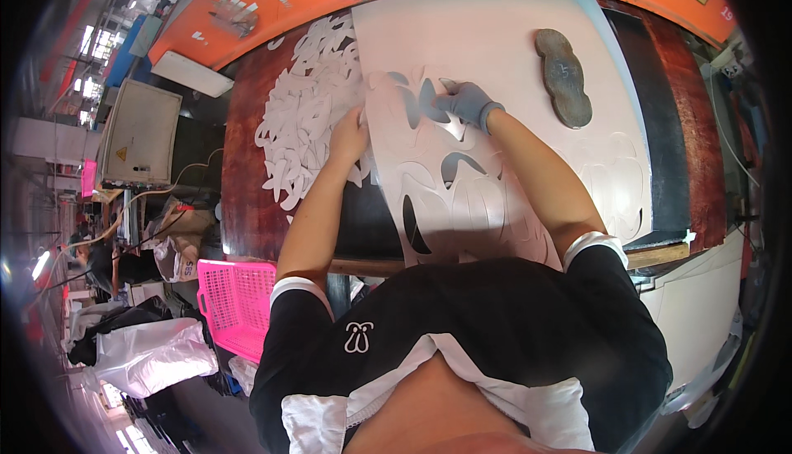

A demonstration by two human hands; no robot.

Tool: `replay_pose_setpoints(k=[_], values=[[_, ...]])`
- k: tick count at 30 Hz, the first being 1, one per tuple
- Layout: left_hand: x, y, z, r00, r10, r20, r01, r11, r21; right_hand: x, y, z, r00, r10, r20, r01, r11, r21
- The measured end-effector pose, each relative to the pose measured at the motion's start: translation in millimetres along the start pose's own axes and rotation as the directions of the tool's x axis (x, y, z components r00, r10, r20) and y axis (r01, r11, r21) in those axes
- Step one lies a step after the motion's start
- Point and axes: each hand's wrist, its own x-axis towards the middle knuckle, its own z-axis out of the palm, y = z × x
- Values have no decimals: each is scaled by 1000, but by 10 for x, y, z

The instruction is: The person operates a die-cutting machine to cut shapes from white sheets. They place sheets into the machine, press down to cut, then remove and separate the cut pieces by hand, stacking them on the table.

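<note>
Desk [247,165]: dark, open at left edge.
Left hand [348,136]: bare, grip pressing pale sheet [495,49] edge.
Right hand [466,103]: gloved, fingertips on cut-outs; grip closure unclear.

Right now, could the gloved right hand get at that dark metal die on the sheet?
Probably yes: the right hand rests on the sheet, and the die lies just beyond it with nothing between them.

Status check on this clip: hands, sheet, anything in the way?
Left hand bare, on white sheet edge. Right hand gloved, pressing cut shapes. Cut pieces piled left; metal die rests apart.
</note>
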Motion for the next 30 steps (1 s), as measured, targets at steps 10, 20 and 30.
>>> replay_pose_setpoints(k=[10, 20, 30], values=[[209, 231, 77, 954, -149, 259, 286, 206, -936, -329, -291, 175, 995, -87, -45, 70, 956, -285], [357, 665, -34, 995, -60, 77, 87, 179, -980, 165, -617, 359, 920, -392, 9, 158, 348, -924], [854, 335, -15, 918, -18, 395, 393, -77, -916, 859, -240, 283, 901, -402, -160, 353, 896, -268]])
